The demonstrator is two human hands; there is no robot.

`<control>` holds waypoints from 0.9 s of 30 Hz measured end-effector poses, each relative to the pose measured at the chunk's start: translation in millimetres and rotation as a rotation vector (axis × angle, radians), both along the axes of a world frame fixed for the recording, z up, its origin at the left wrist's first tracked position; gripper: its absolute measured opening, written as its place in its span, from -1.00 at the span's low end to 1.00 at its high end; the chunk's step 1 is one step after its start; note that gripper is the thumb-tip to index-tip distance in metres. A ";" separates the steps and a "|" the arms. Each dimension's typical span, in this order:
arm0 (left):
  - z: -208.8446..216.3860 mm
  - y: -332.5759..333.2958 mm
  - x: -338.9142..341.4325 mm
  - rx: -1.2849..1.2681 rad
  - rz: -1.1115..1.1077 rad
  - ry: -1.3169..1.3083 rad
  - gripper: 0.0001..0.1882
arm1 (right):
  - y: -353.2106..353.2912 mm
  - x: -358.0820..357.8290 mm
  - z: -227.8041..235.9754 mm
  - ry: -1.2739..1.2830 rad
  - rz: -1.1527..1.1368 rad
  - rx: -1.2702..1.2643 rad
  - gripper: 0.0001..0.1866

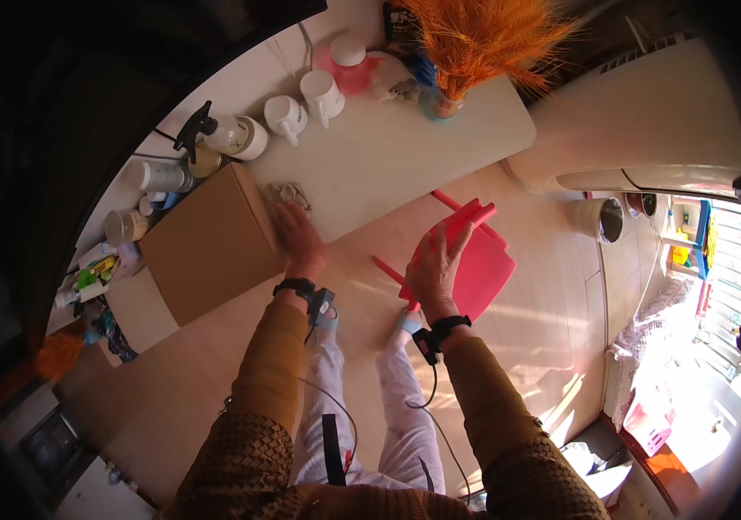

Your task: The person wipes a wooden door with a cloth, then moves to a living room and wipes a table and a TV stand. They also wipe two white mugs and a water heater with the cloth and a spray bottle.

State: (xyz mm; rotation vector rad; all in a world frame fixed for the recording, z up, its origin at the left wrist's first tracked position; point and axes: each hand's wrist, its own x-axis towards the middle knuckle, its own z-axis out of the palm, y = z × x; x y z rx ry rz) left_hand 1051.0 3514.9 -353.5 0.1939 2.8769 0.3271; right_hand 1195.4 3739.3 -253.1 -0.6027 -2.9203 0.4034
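- Head view, left: the left hand (299, 243) has its fingers loosely extended beside the brown cardboard rectangular box (206, 251); whether it presses the side, I cannot tell. The white smooth-topped table (405, 165) bears the box, so it probably needs little support.
- Head view, right: the right hand (435, 264) grips the tilted red plastic chair (487, 269), fingers spread across its edge (presumably the handiest hold).
- Beyond the left hand: white rounded mugs (320, 94), perhaps set back for clearance.
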 end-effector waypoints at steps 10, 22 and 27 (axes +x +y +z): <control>-6.5 13.4 8.1 0.169 0.007 0.185 -0.09 | 3.7 -8.4 1.7 0.036 0.079 -0.047 -0.69; 30.6 51.7 -6.3 0.339 -0.037 0.262 -0.34 | 1.8 -4.6 -4.2 -0.053 0.141 0.040 -0.59; 26.5 23.5 -65.0 0.341 0.272 0.426 -0.41 | 2.5 -2.9 -8.6 -0.083 0.124 -0.001 -0.58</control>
